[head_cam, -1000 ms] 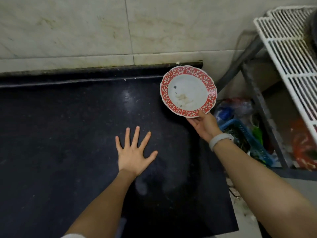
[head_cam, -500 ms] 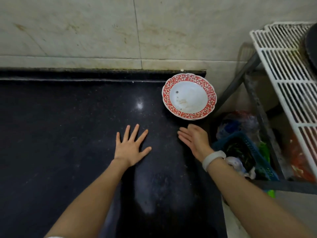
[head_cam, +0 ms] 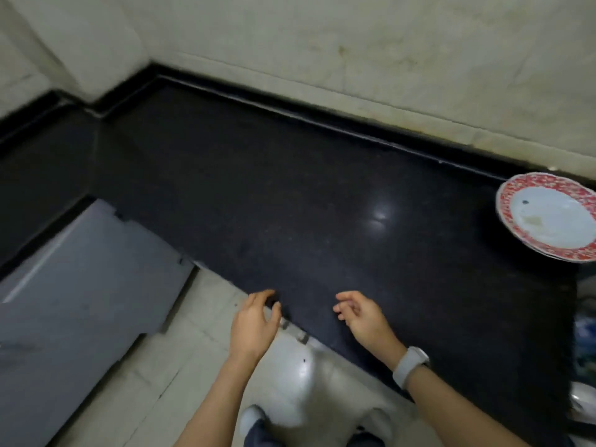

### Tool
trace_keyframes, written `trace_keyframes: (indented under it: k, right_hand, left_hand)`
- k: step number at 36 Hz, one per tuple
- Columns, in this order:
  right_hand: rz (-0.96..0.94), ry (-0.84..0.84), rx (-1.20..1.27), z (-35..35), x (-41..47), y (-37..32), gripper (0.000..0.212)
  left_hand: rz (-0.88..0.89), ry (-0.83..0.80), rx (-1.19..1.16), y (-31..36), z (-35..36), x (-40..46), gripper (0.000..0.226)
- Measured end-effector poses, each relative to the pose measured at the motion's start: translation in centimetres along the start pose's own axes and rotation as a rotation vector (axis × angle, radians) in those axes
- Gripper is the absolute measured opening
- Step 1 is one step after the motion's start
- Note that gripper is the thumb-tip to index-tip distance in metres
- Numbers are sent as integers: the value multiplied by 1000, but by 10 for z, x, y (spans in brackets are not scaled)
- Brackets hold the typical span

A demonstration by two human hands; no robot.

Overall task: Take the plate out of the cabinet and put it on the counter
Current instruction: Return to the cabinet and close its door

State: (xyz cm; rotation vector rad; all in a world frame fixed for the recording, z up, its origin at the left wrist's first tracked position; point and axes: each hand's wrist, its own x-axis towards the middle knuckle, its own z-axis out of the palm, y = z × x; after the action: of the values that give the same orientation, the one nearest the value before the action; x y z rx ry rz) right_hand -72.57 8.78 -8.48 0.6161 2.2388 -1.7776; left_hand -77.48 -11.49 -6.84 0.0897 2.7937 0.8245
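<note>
The plate [head_cam: 548, 217], white with a red patterned rim, lies on the black counter [head_cam: 290, 204] at its far right end, partly cut off by the frame edge. My left hand [head_cam: 254, 321] hovers at the counter's front edge, fingers loosely curled, holding nothing. My right hand [head_cam: 364, 317], with a white wristband, hangs over the front part of the counter, fingers relaxed and apart, also holding nothing. Both hands are far from the plate.
An open grey cabinet door [head_cam: 80, 301] swings out at the lower left, below the counter. Pale floor tiles [head_cam: 290, 375] and my feet show beneath. A marble wall [head_cam: 354, 53] backs the counter. Clutter sits past the counter's right end.
My right hand let go of the plate, which now rests on the counter. Both hands pulled back to the front edge. The view swung left and back, revealing the cabinet door and floor.
</note>
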Motion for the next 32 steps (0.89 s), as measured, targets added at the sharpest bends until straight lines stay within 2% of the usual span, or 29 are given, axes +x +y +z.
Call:
trace_keyframes:
  k: [2, 8, 17, 20, 23, 29, 32]
  right_hand:
    - [-26, -45, -64, 30, 0, -13, 20]
    - [-90, -255, -259, 188, 2, -62, 19]
    - [-83, -493, -285, 377, 16, -112, 21]
    - [-130, -553, -351, 429, 35, -132, 28]
    - [-164, -596, -406, 479, 57, -155, 18]
    - [-410, -627, -613, 587, 120, -215, 34]
    - [-520, -696, -781, 633, 152, -232, 43]
  left_hand:
    - [-56, 32, -24, -24, -23, -4, 33]
    - [-169, 167, -61, -169, -119, -22, 33]
    - [-448, 332, -73, -339, -222, -57, 31]
    - [-522, 347, -91, -375, -238, -51, 31]
    - [-544, 347, -107, -399, -248, -40, 33]
    - [-612, 383, -174, -442, -272, -7, 33]
    - [-642, 407, -177, -460, -285, 9, 34]
